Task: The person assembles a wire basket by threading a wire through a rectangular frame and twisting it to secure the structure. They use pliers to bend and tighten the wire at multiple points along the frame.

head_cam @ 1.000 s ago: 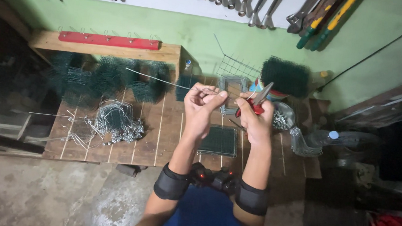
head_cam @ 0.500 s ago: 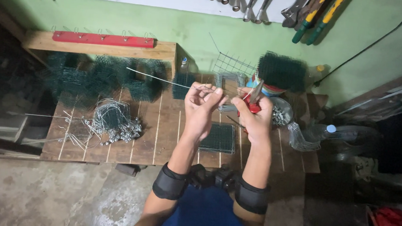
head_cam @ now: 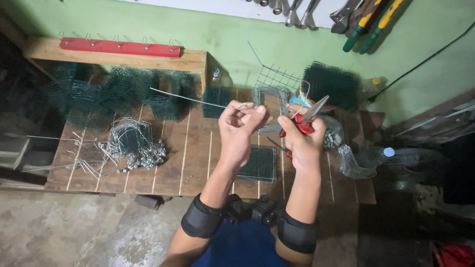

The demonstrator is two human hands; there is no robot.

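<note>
Left hand (head_cam: 240,123) pinches a straight wire (head_cam: 186,98), right hand (head_cam: 303,140) grips red-handled pliers (head_cam: 305,117) (jaws seemingly open); the springy wire could slip and whip.

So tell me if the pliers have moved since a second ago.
Barely. The pliers in the right hand sit over the same spot by the wire grid; only their tilt shifted.

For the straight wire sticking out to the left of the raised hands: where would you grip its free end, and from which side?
Grip the wire along its bare straight run near the left tip, coming from above. It lies nearly level in the air above the wooden bench, pinched only at its right end by the left hand; the right hand holds the red-handled pliers.
</note>
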